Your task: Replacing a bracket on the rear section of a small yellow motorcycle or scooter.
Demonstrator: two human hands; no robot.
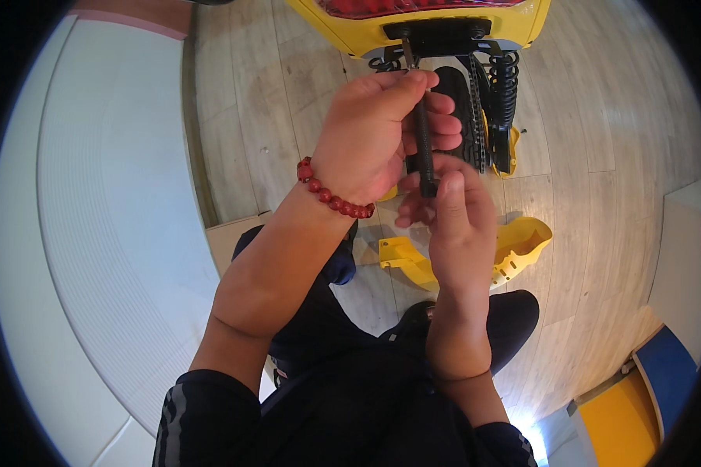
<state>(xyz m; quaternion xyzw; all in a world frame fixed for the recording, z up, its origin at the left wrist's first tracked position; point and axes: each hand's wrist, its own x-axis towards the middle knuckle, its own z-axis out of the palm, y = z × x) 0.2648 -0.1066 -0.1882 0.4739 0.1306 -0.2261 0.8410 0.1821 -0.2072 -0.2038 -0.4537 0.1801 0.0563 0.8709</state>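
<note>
My left hand (382, 113), with a red bead bracelet (331, 200) at the wrist, pinches the upper part of a screwdriver (423, 144) between thumb and forefinger. The tool has a long black handle and a metal shaft whose tip reaches the black bracket (440, 31) under the yellow rear body. Just below, my right hand (459, 214) curls loosely about the handle's lower end, its fingers slightly blurred. The bracket sits beneath a red tail light (424, 8) on a small yellow vehicle. Where the tip meets the bracket is too small to make out.
A black tyre (450, 86), a chain (477, 117) and a coil-spring shock absorber (505, 82) hang below the body. On the wooden floor (568, 194) lies a curved yellow cover (526, 233) between me and the vehicle. White furniture (117, 218) stands left; yellow and blue panels (619, 412) lower right.
</note>
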